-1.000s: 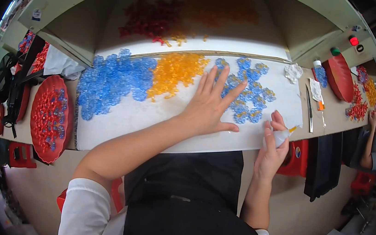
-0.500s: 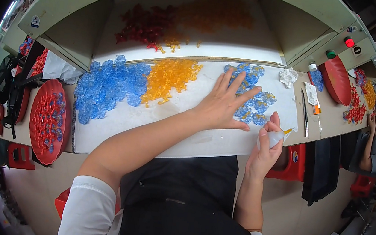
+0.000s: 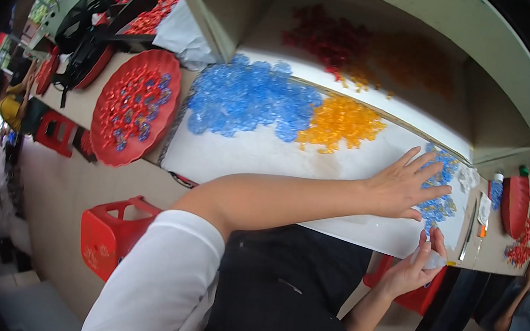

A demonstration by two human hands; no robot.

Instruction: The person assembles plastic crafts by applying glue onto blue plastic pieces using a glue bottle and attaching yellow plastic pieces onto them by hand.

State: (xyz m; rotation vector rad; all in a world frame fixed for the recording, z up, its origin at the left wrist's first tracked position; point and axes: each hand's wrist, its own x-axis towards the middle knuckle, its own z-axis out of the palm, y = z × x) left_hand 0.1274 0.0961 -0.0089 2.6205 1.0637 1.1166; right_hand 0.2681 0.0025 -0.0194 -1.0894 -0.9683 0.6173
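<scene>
One open left hand (image 3: 396, 186), fingers spread, we are holding over blue cluster (image 3: 441, 209) at right end of white sheet (image 3: 246, 157); whether fingertips are touching cluster, we cannot tell; with right hand (image 3: 408, 273), near left one, we are gripping translucent bottle (image 3: 436, 261) by sheet's front right corner; amber pieces (image 3: 341, 125) are lying farther left on sheet, touching larger blue heap (image 3: 246, 98); red tray (image 3: 153, 60) of red and blue pieces (image 3: 130, 111) is resting on bench (image 3: 83, 100) left of sheet.

no legible txt, nos., lbls or signs, all too sm./blurred
</scene>
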